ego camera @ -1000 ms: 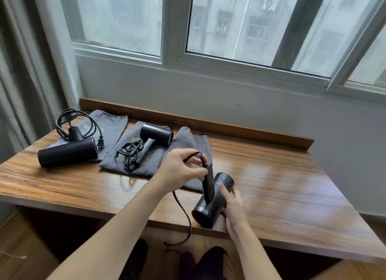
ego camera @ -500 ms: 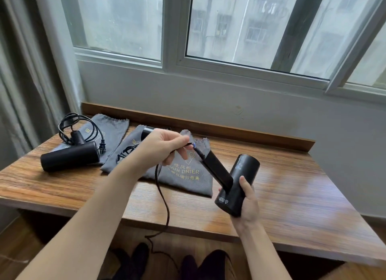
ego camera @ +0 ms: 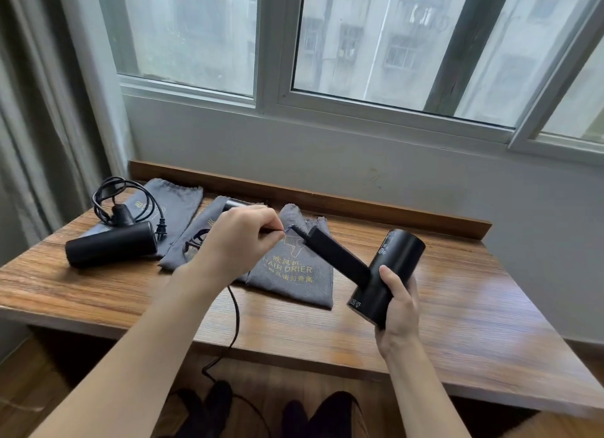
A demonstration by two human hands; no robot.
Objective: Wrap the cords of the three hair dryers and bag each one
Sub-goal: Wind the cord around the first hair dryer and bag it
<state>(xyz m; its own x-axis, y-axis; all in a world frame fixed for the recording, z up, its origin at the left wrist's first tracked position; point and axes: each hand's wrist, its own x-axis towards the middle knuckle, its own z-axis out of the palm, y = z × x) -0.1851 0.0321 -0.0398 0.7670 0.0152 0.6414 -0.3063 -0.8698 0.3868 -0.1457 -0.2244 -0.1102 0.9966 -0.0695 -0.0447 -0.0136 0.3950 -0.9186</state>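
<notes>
Three dryers, and the one I'm working on is now up off the desk (ego camera: 474,323) — a second ago it stood on the front edge, and I have since lifted and tilted it. My right hand (ego camera: 397,310) grips the barrel of this hair dryer (ego camera: 389,274), handle slanting up and left towards my left hand (ego camera: 238,244), which pinches the cord (ego camera: 236,320) right where it leaves the handle's end. The rest of that cord hangs slack over the desk's front edge towards the floor, so I judge the winding has only just begun.

The bags are all still flat and empty as far as I can see. The printed grey bag (ego camera: 291,274) lies just under my raised dryer. The left dryer (ego camera: 111,246) rests on the far-left bag (ego camera: 176,202), not inside it, its cord loosely looped behind it. The middle dryer (ego camera: 233,203) lies on top of the middle bag (ego camera: 199,231), mostly hidden behind my left hand — none is bagged yet.
</notes>
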